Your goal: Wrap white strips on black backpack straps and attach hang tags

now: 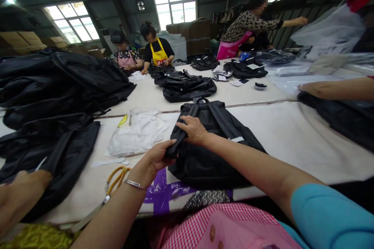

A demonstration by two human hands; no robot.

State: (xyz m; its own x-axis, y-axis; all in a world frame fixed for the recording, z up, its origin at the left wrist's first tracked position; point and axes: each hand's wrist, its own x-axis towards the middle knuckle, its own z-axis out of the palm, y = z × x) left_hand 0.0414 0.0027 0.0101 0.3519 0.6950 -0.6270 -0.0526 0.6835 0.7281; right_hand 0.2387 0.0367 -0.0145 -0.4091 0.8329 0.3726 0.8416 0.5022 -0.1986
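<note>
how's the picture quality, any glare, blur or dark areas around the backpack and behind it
Head view: the middle window is glaringly bright against dim surroundings; head view: the black backpack is so dark that some folds merge; head view: the clear plastic bag at right looks smeared, perhaps by motion; head view: the outer windows lean, suggesting wide-lens distortion.

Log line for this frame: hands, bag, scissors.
left hand: grips strap | right hand: on same strap | black backpack: on table | scissors: left of backpack
</note>
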